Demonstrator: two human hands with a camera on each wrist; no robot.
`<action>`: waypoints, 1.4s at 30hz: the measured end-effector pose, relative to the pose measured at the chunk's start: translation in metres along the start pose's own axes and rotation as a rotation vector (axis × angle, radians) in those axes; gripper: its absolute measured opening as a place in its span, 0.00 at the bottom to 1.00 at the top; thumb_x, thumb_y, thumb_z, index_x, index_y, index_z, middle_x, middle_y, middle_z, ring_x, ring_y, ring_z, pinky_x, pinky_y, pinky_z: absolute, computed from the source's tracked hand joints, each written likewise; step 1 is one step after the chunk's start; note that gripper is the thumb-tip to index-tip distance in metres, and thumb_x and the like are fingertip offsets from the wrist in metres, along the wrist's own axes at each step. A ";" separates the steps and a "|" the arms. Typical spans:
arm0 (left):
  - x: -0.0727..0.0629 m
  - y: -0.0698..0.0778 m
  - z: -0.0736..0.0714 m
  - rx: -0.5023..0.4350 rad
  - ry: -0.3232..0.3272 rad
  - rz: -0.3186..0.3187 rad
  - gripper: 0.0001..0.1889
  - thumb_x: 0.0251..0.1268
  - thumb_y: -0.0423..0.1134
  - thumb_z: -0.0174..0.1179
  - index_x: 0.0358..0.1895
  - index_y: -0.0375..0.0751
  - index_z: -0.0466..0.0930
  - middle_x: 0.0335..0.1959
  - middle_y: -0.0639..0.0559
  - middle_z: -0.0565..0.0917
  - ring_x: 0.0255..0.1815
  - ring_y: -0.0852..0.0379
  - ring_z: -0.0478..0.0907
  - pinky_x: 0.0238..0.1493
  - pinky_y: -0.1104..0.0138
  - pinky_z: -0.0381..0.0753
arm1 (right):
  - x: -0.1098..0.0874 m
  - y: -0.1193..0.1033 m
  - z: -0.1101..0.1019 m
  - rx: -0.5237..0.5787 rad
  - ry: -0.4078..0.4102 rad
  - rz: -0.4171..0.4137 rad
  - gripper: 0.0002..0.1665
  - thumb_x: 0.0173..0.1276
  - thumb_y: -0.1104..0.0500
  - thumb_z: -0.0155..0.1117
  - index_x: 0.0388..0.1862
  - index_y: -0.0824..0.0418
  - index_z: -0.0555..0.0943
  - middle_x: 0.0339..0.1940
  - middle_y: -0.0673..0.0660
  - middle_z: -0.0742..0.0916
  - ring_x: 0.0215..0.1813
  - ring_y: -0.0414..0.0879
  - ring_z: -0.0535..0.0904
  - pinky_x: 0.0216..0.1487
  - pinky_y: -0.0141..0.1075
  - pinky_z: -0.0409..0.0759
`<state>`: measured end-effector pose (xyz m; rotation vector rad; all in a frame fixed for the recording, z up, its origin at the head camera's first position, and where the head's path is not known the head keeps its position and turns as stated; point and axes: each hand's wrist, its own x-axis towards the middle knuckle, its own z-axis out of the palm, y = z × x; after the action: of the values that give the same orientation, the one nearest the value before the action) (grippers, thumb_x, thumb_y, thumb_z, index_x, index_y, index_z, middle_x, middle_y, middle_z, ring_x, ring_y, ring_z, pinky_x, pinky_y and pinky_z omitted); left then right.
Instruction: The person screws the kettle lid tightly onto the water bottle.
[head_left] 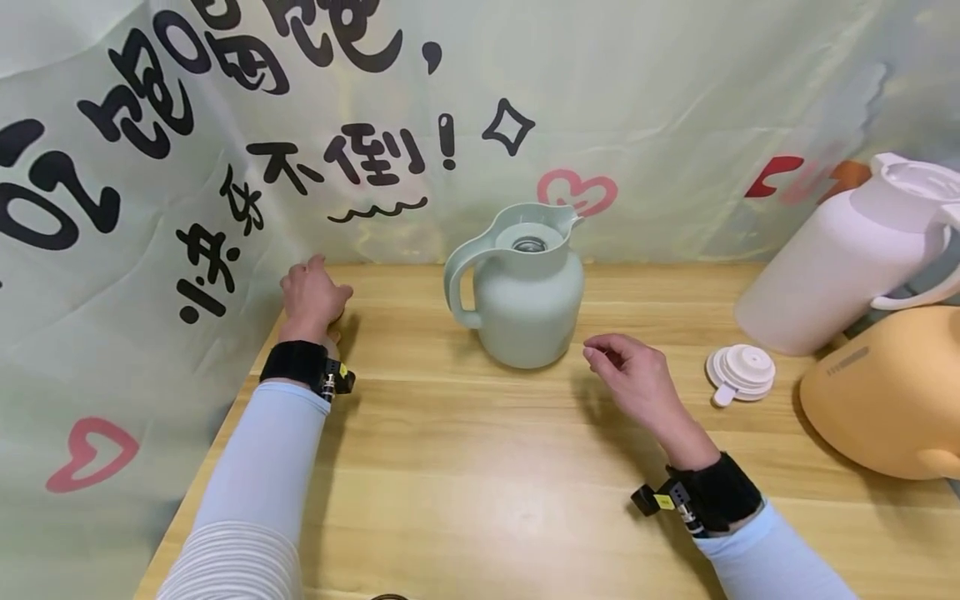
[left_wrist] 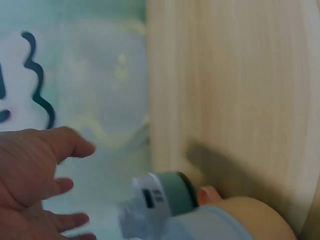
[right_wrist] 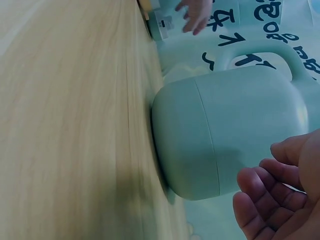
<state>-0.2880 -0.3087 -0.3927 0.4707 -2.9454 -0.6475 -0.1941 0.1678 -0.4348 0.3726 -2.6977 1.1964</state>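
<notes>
Step in hand, as judged: a reach by the person's left hand at the bench's back-left corner, beside small items, blurred. Left fingers spread, nothing held; contact cannot be told. Right hand loosely curled, holding nothing, just right of the green jug, which stands upright near the back edge. Next move probably calls for left fingers closing on a corner item.

Count: three vessels (green jug, pale jug, orange vessel), one loose lid toward the right edge; corner items not countable.
</notes>
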 end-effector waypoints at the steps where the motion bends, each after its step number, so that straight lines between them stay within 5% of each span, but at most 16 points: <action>1: 0.000 -0.004 0.001 0.013 -0.032 -0.023 0.43 0.71 0.48 0.59 0.82 0.36 0.49 0.77 0.21 0.56 0.76 0.22 0.53 0.74 0.35 0.60 | -0.001 0.001 0.001 -0.002 -0.008 0.005 0.17 0.79 0.51 0.60 0.54 0.61 0.86 0.39 0.56 0.91 0.40 0.46 0.84 0.41 0.31 0.80; 8: -0.001 -0.033 0.010 0.005 -0.132 -0.149 0.49 0.69 0.46 0.58 0.81 0.31 0.38 0.71 0.14 0.58 0.70 0.16 0.60 0.69 0.33 0.67 | -0.005 0.002 0.006 -0.013 -0.019 0.003 0.15 0.79 0.52 0.61 0.53 0.60 0.86 0.39 0.56 0.91 0.39 0.45 0.83 0.40 0.32 0.79; 14: 0.001 -0.034 0.010 0.087 -0.122 -0.125 0.46 0.68 0.47 0.58 0.77 0.22 0.44 0.67 0.12 0.63 0.69 0.16 0.61 0.69 0.34 0.67 | -0.005 0.003 0.006 -0.017 -0.016 0.007 0.15 0.79 0.52 0.61 0.53 0.61 0.86 0.39 0.56 0.91 0.39 0.46 0.83 0.40 0.33 0.79; 18: -0.001 -0.025 0.012 0.128 -0.151 -0.094 0.48 0.69 0.49 0.58 0.78 0.22 0.44 0.69 0.10 0.60 0.70 0.14 0.58 0.68 0.33 0.66 | -0.006 0.004 0.007 -0.022 -0.021 0.016 0.15 0.79 0.53 0.62 0.53 0.60 0.86 0.40 0.56 0.91 0.39 0.46 0.82 0.40 0.33 0.79; 28: -0.015 0.012 0.034 0.054 -0.211 -0.021 0.56 0.66 0.48 0.64 0.82 0.29 0.32 0.73 0.14 0.51 0.72 0.18 0.60 0.70 0.36 0.69 | -0.006 0.006 0.007 -0.027 -0.011 0.009 0.15 0.79 0.53 0.62 0.53 0.60 0.87 0.40 0.56 0.90 0.38 0.46 0.81 0.40 0.33 0.78; 42: -0.063 0.051 0.061 0.008 -0.263 0.149 0.57 0.64 0.46 0.69 0.83 0.32 0.35 0.75 0.20 0.55 0.75 0.25 0.61 0.73 0.40 0.69 | -0.007 0.009 0.006 -0.033 -0.005 0.015 0.14 0.79 0.52 0.62 0.53 0.59 0.87 0.41 0.56 0.90 0.39 0.46 0.82 0.41 0.35 0.79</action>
<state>-0.2523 -0.2203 -0.4279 0.1739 -3.1883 -0.7306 -0.1907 0.1700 -0.4470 0.3514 -2.7251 1.1552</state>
